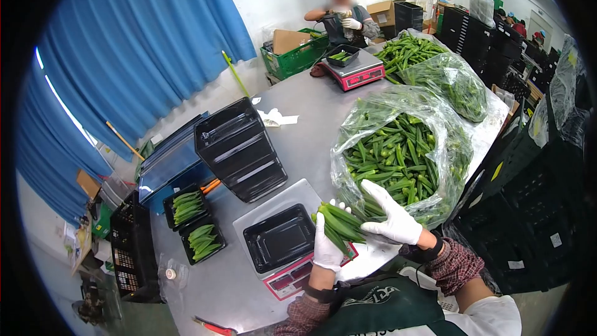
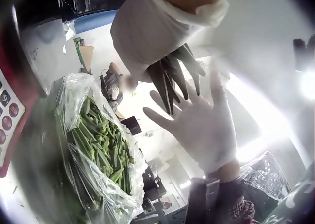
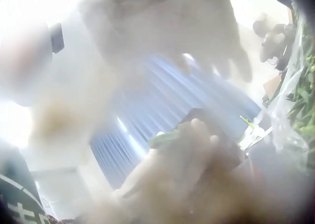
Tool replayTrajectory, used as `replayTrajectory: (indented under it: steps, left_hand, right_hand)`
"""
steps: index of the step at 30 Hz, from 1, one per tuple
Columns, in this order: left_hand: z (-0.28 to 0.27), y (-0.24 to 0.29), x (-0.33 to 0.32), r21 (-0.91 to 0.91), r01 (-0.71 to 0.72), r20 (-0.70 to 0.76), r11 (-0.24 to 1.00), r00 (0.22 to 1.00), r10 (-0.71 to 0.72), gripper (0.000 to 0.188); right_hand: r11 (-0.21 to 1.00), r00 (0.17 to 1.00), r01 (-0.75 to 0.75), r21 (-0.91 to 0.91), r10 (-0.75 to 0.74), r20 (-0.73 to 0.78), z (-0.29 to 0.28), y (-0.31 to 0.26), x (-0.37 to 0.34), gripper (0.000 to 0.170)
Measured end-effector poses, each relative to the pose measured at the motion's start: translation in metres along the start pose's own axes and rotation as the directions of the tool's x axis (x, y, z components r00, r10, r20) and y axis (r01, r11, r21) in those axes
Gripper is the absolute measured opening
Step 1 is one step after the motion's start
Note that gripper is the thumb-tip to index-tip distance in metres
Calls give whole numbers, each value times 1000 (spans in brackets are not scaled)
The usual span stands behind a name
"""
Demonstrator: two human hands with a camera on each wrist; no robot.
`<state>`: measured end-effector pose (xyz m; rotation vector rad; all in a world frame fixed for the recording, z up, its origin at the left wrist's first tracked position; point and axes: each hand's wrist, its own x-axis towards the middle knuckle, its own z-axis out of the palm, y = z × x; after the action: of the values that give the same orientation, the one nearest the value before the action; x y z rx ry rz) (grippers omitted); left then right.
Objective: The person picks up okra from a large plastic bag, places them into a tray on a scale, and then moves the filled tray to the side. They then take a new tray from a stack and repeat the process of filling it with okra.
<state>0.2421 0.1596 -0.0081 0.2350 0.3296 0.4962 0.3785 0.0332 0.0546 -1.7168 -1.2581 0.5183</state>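
My left hand (image 1: pixel 326 249) grips a bunch of okra (image 1: pixel 341 225), its fingers curled round the pods. Against the tips of the pods is my right hand (image 1: pixel 398 219), fingers extended and spread. The left wrist view shows dark pods (image 2: pixel 170 79) sticking out from the left hand (image 2: pixel 152 32), with the open right hand (image 2: pixel 202 128) beside them. Blur covers much of the right wrist view, where the right hand (image 3: pixel 167 27) is above the left hand (image 3: pixel 184 148). An empty black tray (image 1: pixel 280 236) sits on a red scale (image 1: pixel 291 279) left of the hands.
A large open plastic bag of okra (image 1: pixel 395 155) stands beyond the hands. Two filled trays (image 1: pixel 204 242) and stacked black trays (image 1: pixel 242 149) are at left. Red-handled scissors (image 1: pixel 214 326) lie near the front edge. Another person (image 1: pixel 343 22) works across the table.
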Motion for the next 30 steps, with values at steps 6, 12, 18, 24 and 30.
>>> replayTrajectory:
  steps: [6,12,18,24,30]
  left_hand:
    - [14,11,-12,83,-173,-160,981,970,185,51]
    - [-7,41,-26,212,-311,-145,926,928,345,53]
    - [-29,104,-62,726,-526,-19,443,628,778,48]
    - [-95,111,-49,764,126,355,-632,736,576,41]
    - [-89,107,-52,622,156,390,-767,788,477,43]
  right_hand:
    - [972,990,42,-232,-9,142,74,-22,23,90]
    - [999,964,-30,23,22,265,113,-25,72,87]
    - [959,870,284,-12,-252,424,155,-26,118,80]
    - [751,794,496,-435,-191,576,218,20,107,71]
    - [772,941,332,-542,-236,240,67,26,140,17]
